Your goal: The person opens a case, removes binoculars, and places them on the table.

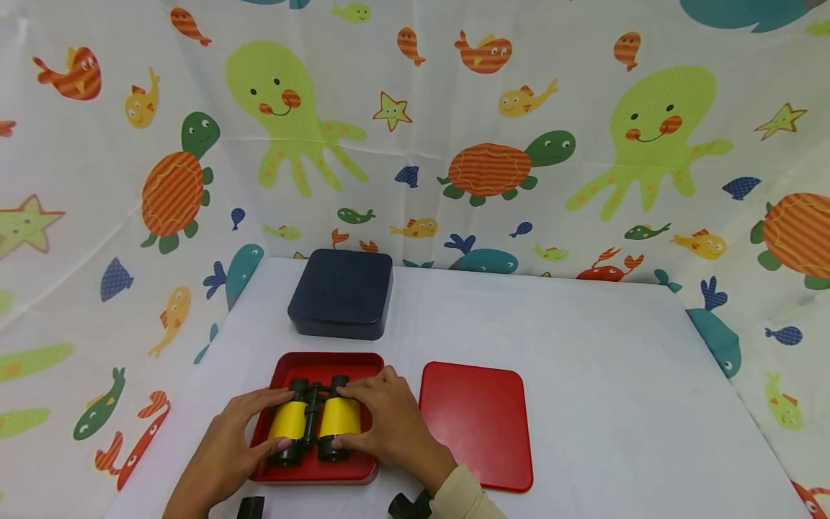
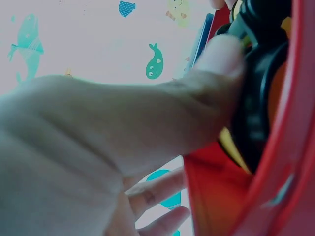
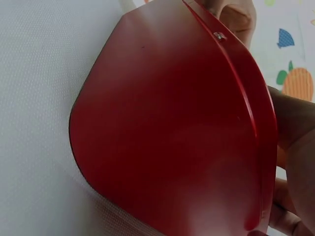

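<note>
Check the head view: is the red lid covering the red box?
No: the red lid lies flat on the table beside the open red box.

Toy binoculars lying in an open red box, held from both sides.

The binoculars [image 1: 315, 420] have two yellow barrels with black ends and a black bridge between them; they lie flat inside the red box [image 1: 324, 363], with one set of black ends toward the box's far wall and the other toward its near wall. The left hand [image 1: 237, 440] grips the left barrel and the right hand [image 1: 382, 425] grips the right barrel, fingers curled over the black ends. The red lid [image 1: 476, 424], a flat rounded rectangle, lies flat just to the right of the red box, close to it but apart.
</note>
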The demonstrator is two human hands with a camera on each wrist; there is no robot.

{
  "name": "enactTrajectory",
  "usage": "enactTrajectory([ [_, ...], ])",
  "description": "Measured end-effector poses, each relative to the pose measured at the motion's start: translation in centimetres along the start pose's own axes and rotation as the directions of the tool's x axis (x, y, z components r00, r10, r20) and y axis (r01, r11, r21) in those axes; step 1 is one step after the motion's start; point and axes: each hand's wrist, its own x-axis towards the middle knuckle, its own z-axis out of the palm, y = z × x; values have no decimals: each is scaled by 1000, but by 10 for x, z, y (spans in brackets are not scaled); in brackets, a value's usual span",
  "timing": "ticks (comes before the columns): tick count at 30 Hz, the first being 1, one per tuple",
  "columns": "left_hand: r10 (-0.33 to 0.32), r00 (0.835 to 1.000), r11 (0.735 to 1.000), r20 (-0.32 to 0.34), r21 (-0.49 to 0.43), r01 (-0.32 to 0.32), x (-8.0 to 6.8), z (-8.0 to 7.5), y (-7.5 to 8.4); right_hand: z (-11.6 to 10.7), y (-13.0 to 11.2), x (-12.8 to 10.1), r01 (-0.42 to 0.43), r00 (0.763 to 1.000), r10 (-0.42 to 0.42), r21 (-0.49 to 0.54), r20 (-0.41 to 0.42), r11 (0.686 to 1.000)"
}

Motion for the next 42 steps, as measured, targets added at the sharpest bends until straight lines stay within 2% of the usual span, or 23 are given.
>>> enactTrajectory([
  [6,-5,1000,1000,15,5,5,-1,-1,0,-3,0,0,7,999,-7,-15,37,1000],
  [12,-22,1000,1000,-6,-11,22,0,2,2,-4,0,0,25,997,-22,-47,74,999],
  [17,-18,1000,1000,-13,-17,18,2,4,2,-3,1,0,47,997,-42,-78,71,996],
  [26,-20,999,1000,48,-15,21,2,-1,-4,-3,4,0,58,996,-52,-70,74,996],
  [33,7,998,1000,62,-23,-6,0,-1,-3,-5,7,1,42,997,-40,-36,69,998],
  [42,40,995,999,88,-14,-39,-3,-2,-6,-7,7,3,39,991,-33,-47,128,998],
])
